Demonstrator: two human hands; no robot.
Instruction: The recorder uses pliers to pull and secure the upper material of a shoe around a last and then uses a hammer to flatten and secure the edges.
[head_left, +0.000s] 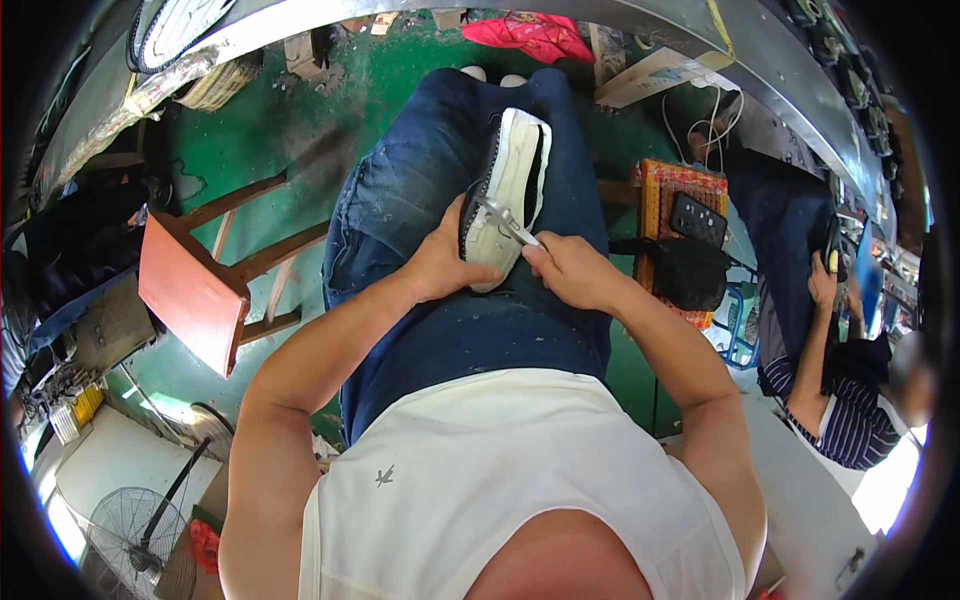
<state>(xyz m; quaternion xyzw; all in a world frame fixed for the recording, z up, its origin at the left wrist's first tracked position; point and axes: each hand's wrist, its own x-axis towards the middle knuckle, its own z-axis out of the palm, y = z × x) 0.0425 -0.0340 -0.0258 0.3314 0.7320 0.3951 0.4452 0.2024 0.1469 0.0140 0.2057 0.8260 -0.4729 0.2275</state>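
Mid-job: left hand (440, 268) clamps the white rubber-soled shoe (508, 195) on the lap, right hand (572, 270) grips small metal scissors (508, 222) at its sole edge, trimming unfinished.

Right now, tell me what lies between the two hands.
In the head view, the white shoe on the lap lies between them: the left hand grips its side, and the right hand presses a metal tool against it.
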